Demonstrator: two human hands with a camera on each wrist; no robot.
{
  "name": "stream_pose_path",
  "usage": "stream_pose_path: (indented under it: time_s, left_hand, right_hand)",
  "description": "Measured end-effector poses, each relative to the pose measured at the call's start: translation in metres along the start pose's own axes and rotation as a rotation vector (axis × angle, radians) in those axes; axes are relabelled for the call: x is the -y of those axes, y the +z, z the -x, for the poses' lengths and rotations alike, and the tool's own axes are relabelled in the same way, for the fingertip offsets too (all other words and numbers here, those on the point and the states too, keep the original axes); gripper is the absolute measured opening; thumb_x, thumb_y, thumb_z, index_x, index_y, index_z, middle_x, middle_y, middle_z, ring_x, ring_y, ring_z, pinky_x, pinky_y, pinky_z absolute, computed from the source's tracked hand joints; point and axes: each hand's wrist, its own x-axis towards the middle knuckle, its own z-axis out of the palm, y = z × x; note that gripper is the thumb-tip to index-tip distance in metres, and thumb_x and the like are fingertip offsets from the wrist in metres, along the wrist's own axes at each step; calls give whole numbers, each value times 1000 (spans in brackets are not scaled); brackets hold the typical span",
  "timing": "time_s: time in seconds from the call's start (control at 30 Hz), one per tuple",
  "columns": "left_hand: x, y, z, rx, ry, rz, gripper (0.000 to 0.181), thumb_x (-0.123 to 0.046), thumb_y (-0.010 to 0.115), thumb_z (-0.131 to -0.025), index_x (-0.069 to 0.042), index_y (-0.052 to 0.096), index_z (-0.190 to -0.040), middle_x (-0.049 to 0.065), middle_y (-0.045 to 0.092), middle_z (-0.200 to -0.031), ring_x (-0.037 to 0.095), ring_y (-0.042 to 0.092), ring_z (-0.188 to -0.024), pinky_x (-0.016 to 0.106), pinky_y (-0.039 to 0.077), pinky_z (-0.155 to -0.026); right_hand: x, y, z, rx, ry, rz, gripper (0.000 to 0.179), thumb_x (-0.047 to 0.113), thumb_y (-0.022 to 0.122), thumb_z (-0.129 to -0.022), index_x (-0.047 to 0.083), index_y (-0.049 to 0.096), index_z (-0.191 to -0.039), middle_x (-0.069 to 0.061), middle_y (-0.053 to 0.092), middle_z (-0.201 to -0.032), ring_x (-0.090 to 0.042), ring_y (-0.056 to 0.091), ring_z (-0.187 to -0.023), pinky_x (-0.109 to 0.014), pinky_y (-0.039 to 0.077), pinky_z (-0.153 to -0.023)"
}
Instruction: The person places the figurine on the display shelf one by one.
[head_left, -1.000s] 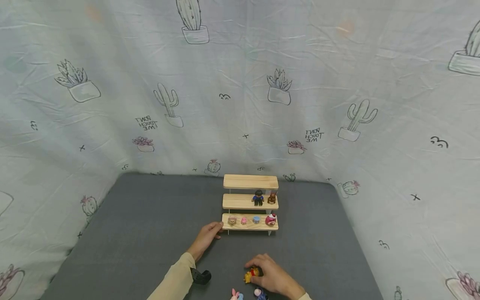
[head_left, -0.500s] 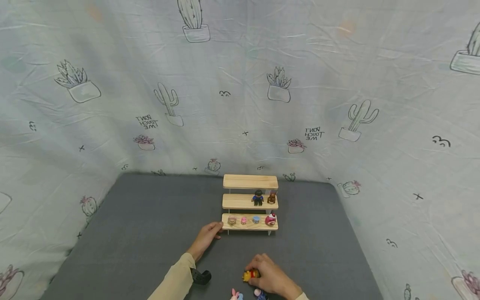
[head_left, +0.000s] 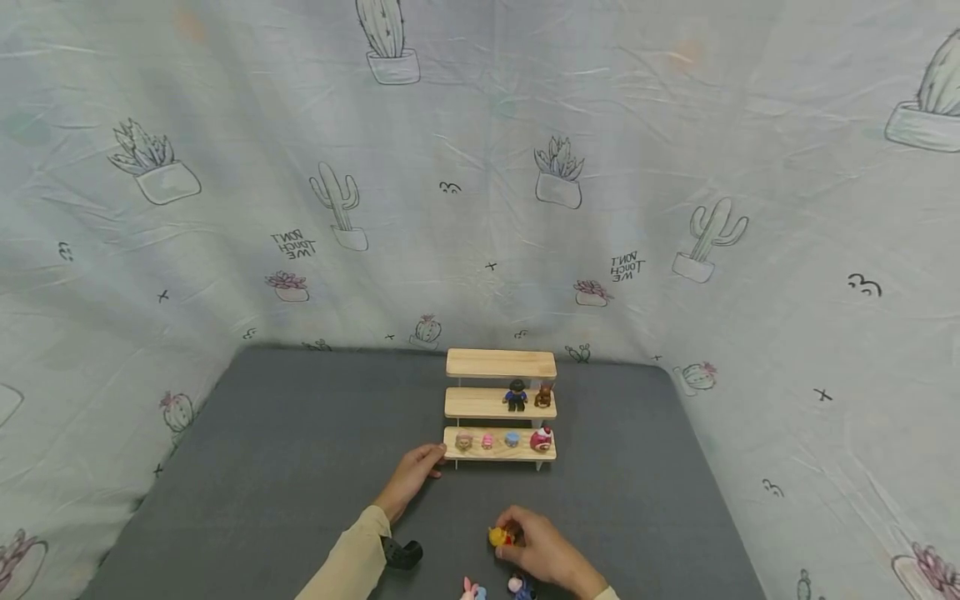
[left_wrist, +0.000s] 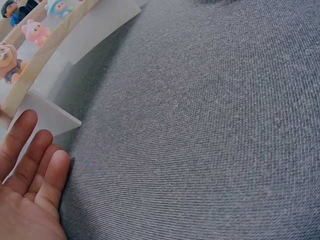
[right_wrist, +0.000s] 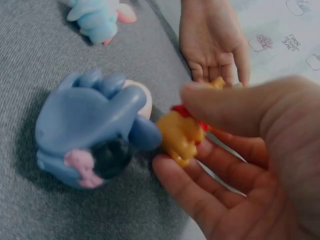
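My right hand point(head_left: 543, 546) pinches a small yellow bear figurine point(head_left: 500, 537) in a red shirt between thumb and fingers, over the near part of the table. In the right wrist view the bear figurine point(right_wrist: 179, 134) is partly hidden by the thumb, and a blue donkey figurine point(right_wrist: 75, 120) lies close beside it. My left hand point(head_left: 411, 477) reaches to the left end of the lowest tier of a three-tier wooden shelf point(head_left: 501, 363). Seen from the left wrist, its fingers point(left_wrist: 37, 155) are nearly straight, fingertips right at the shelf's white leg point(left_wrist: 50, 117).
Several small figurines stand on the lowest tier, among them a pink one point(head_left: 488, 441) and a red-and-white one point(head_left: 542, 439). A black-haired figure point(head_left: 517, 395) and a brown one point(head_left: 543, 396) share the middle tier. A pink-eared figurine point(head_left: 470, 590) lies near the front.
The bear figurine has turned in my right hand's fingers, and that hand has shifted slightly away from the table's near side. My left hand stays at the shelf.
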Motion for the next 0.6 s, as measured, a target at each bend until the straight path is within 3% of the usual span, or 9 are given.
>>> stream_pose_path:
  time_s: [0.17,0.3,0.6]
  left_hand:
    - [-1,0,0,5,0,2,55,-52,53,-103,-1,67,-121,12,67,-115,16,63,-95,31,51,-84]
    - [-1,0,0,2,-6,4,55,-52,53,-102,-2,67,-120,11,67,-115,16,63,-96,31,51,-85]
    - [-1,0,2,0,-4,2,56,-54,53,-102,-2,67,-119,10,67,-115,15,63,-96,32,52,-84]
  right_hand:
    - [2,-1,1,-54,-11,-1,28,15,73,-94,6,66,-119,-4,67,-111,-4,61,-93,-25,52,-73]
    - [4,0,3,-76,-13,-9,25,16,73,-94,7,66,-116,-4,69,-111,-5,62,-94,-24,53,-73]
    - [6,0,3,-122,36,-147,30,16,79,-89,8,60,-110,-6,67,-105,-11,64,-85,-22,53,-69]
